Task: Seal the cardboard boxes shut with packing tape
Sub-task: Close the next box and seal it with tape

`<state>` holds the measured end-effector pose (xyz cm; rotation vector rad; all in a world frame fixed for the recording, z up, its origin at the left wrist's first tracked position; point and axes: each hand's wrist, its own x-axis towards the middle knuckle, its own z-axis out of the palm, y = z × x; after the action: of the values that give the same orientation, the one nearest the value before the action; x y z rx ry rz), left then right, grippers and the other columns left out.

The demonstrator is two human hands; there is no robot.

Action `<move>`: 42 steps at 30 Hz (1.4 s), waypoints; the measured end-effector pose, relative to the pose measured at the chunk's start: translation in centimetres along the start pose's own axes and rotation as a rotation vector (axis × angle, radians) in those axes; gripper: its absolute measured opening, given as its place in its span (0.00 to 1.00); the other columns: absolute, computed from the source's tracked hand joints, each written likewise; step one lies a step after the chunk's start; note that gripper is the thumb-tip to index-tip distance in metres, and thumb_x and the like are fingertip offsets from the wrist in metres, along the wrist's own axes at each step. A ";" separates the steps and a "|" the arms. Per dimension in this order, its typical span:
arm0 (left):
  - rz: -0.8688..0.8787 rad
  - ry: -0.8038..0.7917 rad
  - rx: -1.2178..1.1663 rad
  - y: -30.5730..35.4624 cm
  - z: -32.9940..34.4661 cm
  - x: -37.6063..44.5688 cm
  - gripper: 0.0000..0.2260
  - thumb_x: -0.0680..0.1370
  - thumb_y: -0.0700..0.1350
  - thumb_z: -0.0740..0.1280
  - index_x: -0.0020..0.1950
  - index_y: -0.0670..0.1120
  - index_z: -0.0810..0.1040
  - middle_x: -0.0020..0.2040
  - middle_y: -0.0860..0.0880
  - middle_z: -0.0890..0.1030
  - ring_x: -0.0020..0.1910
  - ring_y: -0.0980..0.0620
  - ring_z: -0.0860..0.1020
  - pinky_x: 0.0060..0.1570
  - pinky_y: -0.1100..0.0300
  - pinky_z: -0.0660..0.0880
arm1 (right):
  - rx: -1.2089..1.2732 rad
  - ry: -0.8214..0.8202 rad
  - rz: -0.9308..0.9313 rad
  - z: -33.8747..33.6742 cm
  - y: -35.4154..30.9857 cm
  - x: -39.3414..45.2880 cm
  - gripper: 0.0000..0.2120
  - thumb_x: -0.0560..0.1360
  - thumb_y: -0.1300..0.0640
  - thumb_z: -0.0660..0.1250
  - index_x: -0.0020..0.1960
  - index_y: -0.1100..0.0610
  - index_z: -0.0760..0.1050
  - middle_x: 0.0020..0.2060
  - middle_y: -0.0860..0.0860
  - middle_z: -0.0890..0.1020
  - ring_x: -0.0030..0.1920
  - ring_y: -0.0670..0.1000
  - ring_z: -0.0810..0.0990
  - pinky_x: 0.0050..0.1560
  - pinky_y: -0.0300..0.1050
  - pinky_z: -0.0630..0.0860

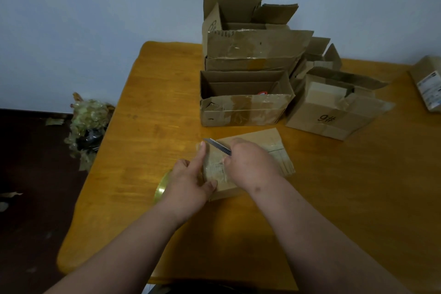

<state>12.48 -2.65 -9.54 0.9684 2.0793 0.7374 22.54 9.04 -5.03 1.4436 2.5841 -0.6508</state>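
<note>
A small closed cardboard box [257, 143] lies on the wooden table [155, 107] in front of me, with clear tape across its top and left end. My right hand [248, 162] grips a utility knife [217, 145]; its blade points left over the box's far left corner. My left hand [191, 181] holds the box's left end, index finger stretched up to the corner by the blade tip and thumb on the top. A roll of clear tape [162, 187] sits on the table just left of that hand, partly hidden by it.
Several open cardboard boxes [245, 112] stand stacked behind, and one marked 9# [334, 114] is to the right. Another box [427, 81] sits at the table's far right edge. A heap of crumpled used tape [88, 124] lies on the dark floor left of the table.
</note>
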 end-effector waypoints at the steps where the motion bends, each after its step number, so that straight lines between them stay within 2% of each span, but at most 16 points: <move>1: 0.047 0.031 0.147 -0.1 0.1 -0.1 0.37 0.78 0.52 0.67 0.74 0.69 0.44 0.60 0.49 0.63 0.58 0.49 0.66 0.63 0.54 0.68 | 0.015 0.018 0.021 -0.1 0.3 0.1 0.09 0.77 0.49 0.67 0.52 0.51 0.70 0.38 0.47 0.73 0.40 0.52 0.74 0.32 0.43 0.65; 3: 0.159 0.094 0.461 -0.2 0.7 -0.7 0.31 0.80 0.56 0.59 0.78 0.64 0.46 0.70 0.47 0.58 0.64 0.47 0.60 0.65 0.51 0.63 | 0.030 0.032 0.053 -0.4 0.9 0.2 0.14 0.75 0.44 0.69 0.49 0.50 0.67 0.38 0.46 0.73 0.39 0.50 0.75 0.31 0.42 0.64; 6: 0.225 0.150 0.630 0.0 1.5 -1.7 0.26 0.81 0.56 0.50 0.80 0.57 0.52 0.76 0.44 0.57 0.72 0.41 0.57 0.66 0.45 0.62 | 0.051 0.008 0.048 -0.5 1.6 0.4 0.14 0.76 0.44 0.68 0.54 0.51 0.69 0.40 0.47 0.75 0.41 0.51 0.76 0.34 0.43 0.67; 10: 0.345 0.204 0.751 0.9 1.3 -1.4 0.28 0.77 0.55 0.53 0.75 0.48 0.68 0.79 0.43 0.60 0.76 0.41 0.57 0.69 0.44 0.58 | 0.091 0.015 0.053 -0.6 2.3 0.7 0.10 0.77 0.51 0.65 0.58 0.50 0.71 0.39 0.47 0.76 0.39 0.49 0.77 0.34 0.43 0.70; 12: 0.383 0.125 0.783 0.9 1.8 -1.1 0.30 0.79 0.58 0.49 0.78 0.46 0.61 0.81 0.46 0.47 0.80 0.44 0.46 0.75 0.45 0.47 | 0.081 0.022 0.037 -0.6 2.5 0.5 0.12 0.76 0.48 0.65 0.57 0.49 0.70 0.39 0.46 0.75 0.39 0.49 0.76 0.32 0.42 0.68; 14: 0.357 0.071 0.815 0.5 2.2 -0.8 0.35 0.78 0.66 0.39 0.81 0.49 0.43 0.79 0.51 0.34 0.77 0.50 0.32 0.75 0.45 0.34 | 0.054 0.009 0.001 -0.5 2.6 0.5 0.14 0.75 0.45 0.66 0.57 0.49 0.70 0.40 0.45 0.75 0.41 0.50 0.77 0.35 0.44 0.71; 16: 0.332 0.054 0.877 0.3 1.8 -0.4 0.37 0.75 0.71 0.33 0.78 0.52 0.35 0.78 0.53 0.33 0.76 0.52 0.29 0.73 0.44 0.29 | 0.048 0.005 -0.015 -0.5 2.8 0.7 0.11 0.77 0.50 0.65 0.57 0.50 0.69 0.42 0.47 0.75 0.42 0.52 0.76 0.39 0.46 0.73; 19: 0.335 0.034 0.941 1.0 0.8 -0.1 0.34 0.74 0.71 0.34 0.78 0.61 0.38 0.80 0.52 0.39 0.78 0.50 0.35 0.71 0.41 0.29 | 0.126 0.044 0.020 -0.8 3.4 1.0 0.07 0.77 0.56 0.64 0.53 0.49 0.68 0.42 0.47 0.76 0.42 0.50 0.76 0.38 0.45 0.73; 24: 0.319 0.006 0.926 1.8 0.8 0.4 0.30 0.74 0.70 0.37 0.75 0.66 0.35 0.80 0.51 0.36 0.78 0.49 0.34 0.71 0.39 0.30 | 0.388 0.231 0.135 -2.3 6.9 1.2 0.08 0.79 0.55 0.63 0.55 0.47 0.65 0.41 0.46 0.75 0.35 0.44 0.77 0.27 0.35 0.68; 28: 0.342 0.039 0.765 2.4 1.0 0.3 0.33 0.74 0.72 0.42 0.77 0.62 0.55 0.81 0.49 0.48 0.79 0.47 0.42 0.76 0.45 0.41 | 0.518 0.334 0.349 -2.5 12.0 2.5 0.13 0.76 0.66 0.61 0.59 0.54 0.69 0.50 0.53 0.74 0.44 0.52 0.76 0.34 0.42 0.68; 31: 0.284 0.113 0.497 3.7 2.1 0.9 0.34 0.74 0.72 0.44 0.72 0.56 0.68 0.79 0.48 0.56 0.78 0.46 0.47 0.76 0.47 0.51 | 0.561 0.176 0.541 -0.9 15.1 2.9 0.18 0.78 0.66 0.56 0.66 0.57 0.68 0.56 0.59 0.74 0.51 0.60 0.76 0.39 0.48 0.71; 32: 0.263 0.117 0.486 4.0 2.6 1.2 0.34 0.75 0.70 0.44 0.74 0.55 0.65 0.80 0.47 0.54 0.79 0.46 0.45 0.76 0.48 0.49 | 0.560 0.103 0.574 -0.1 15.8 2.8 0.17 0.79 0.65 0.55 0.66 0.58 0.69 0.56 0.60 0.75 0.50 0.61 0.77 0.40 0.48 0.71; 35: 0.270 0.081 0.709 3.9 4.2 1.6 0.34 0.76 0.69 0.38 0.80 0.57 0.42 0.80 0.50 0.37 0.78 0.46 0.34 0.76 0.47 0.40 | 0.521 -0.093 0.579 2.1 16.6 2.0 0.18 0.81 0.63 0.53 0.68 0.58 0.71 0.56 0.59 0.78 0.44 0.56 0.78 0.35 0.44 0.70; 38: 0.297 0.026 0.777 3.8 4.4 2.1 0.35 0.74 0.71 0.34 0.78 0.59 0.37 0.77 0.53 0.32 0.75 0.47 0.29 0.74 0.48 0.36 | 0.527 -0.107 0.515 3.1 16.6 1.4 0.20 0.83 0.59 0.51 0.74 0.57 0.65 0.68 0.57 0.74 0.62 0.58 0.76 0.53 0.46 0.73; 40: 0.274 0.023 0.648 4.3 4.0 2.8 0.34 0.74 0.70 0.36 0.79 0.60 0.47 0.80 0.52 0.38 0.77 0.49 0.33 0.73 0.50 0.38 | 0.682 0.072 0.461 2.5 16.3 1.2 0.19 0.84 0.54 0.53 0.74 0.54 0.67 0.70 0.54 0.73 0.68 0.56 0.71 0.63 0.48 0.69; 42: 0.182 0.098 0.458 4.9 4.0 3.6 0.32 0.76 0.69 0.45 0.78 0.60 0.56 0.81 0.52 0.42 0.78 0.47 0.38 0.74 0.50 0.43 | 0.835 0.202 0.359 1.3 15.2 1.5 0.21 0.82 0.46 0.56 0.74 0.50 0.66 0.70 0.50 0.71 0.70 0.53 0.69 0.65 0.49 0.67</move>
<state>16.00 3.76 -9.57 1.4098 2.3207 0.4053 34.28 16.66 -11.38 2.2053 2.1409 -1.7135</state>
